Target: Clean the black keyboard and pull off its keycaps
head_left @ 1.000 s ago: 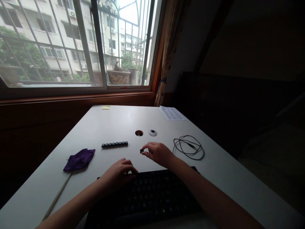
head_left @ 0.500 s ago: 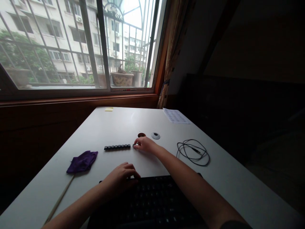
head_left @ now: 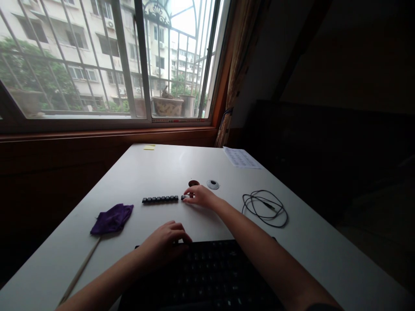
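A black keyboard (head_left: pixel 207 276) lies at the table's near edge. My left hand (head_left: pixel 168 239) rests on its upper left part, fingers bent over the far edge and thumb on the keys. Farther out, my right hand (head_left: pixel 201 196) has its thumb and forefinger at a small dark keycap (head_left: pixel 183 197), pinching its right side; a pale bit shows between the fingers. Just left of that keycap, across a small gap, runs a straight row of several black keycaps (head_left: pixel 160 199). Behind my right hand is a round brown thing (head_left: pixel 193 183), partly covered by it.
A white-rimmed round table fitting (head_left: pixel 213 184) is beyond my right hand. To the right lies a coiled black cable (head_left: pixel 265 208). On the left is a purple cloth (head_left: pixel 113 219) on a stick (head_left: pixel 81 268). Printed paper (head_left: pixel 241 158) and yellow notes (head_left: pixel 149 147) lie at the back.
My right fingers have drawn back slightly to the right, and more of the single keycap shows. My left hand stays on the keyboard. The view has shifted a little.
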### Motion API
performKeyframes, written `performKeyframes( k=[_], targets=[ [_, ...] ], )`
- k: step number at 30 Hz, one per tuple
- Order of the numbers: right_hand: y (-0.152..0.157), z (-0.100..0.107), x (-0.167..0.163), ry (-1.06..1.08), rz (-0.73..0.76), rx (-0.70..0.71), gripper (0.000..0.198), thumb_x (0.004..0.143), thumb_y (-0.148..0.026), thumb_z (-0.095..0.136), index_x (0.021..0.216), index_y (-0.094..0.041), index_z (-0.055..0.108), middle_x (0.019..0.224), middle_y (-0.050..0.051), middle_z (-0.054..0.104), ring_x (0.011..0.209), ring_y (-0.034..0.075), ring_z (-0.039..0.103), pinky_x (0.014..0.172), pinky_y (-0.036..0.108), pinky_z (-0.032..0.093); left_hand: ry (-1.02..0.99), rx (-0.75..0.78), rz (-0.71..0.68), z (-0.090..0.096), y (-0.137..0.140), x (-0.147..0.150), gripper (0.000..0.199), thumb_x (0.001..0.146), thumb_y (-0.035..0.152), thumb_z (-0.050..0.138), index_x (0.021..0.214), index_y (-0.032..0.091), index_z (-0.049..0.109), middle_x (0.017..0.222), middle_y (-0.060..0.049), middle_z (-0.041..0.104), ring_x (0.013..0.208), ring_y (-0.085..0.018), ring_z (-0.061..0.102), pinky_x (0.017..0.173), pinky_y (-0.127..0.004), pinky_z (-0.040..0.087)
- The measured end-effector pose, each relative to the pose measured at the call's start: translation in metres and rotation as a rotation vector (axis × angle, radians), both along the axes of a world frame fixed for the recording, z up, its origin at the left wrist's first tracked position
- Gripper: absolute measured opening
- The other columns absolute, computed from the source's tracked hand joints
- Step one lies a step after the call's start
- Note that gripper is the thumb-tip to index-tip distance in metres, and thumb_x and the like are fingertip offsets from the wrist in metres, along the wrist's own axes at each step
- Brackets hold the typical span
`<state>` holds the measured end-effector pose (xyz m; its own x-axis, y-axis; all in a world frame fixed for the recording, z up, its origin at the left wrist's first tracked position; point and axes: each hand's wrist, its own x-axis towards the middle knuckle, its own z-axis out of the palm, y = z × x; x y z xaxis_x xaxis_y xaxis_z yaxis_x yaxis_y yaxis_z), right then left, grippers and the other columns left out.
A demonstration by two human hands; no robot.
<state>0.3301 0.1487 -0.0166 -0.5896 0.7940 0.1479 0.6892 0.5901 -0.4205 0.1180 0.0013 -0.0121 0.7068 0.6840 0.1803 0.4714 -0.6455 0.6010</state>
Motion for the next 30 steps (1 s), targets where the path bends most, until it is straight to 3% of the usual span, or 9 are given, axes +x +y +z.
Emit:
performKeyframes(
  k=[30],
  targets=[
    [0.008,-0.004,-0.013,-0.006,0.015,0.025,0.024,0.082,-0.037,0.072,0.102,-0.024,0.076,0.078,0.001,0.07,0.068,0.013,0.06,0.063,0.023,0.04,0.018,-0.005,0.007,0.005,-0.001,0.001,0.017,0.088,0.02,0.067,0.103,0.027,0.074,0.095,-0.003,0.069,0.092,-0.022,0.059,0.082,-0.033,0.049]
  ],
)
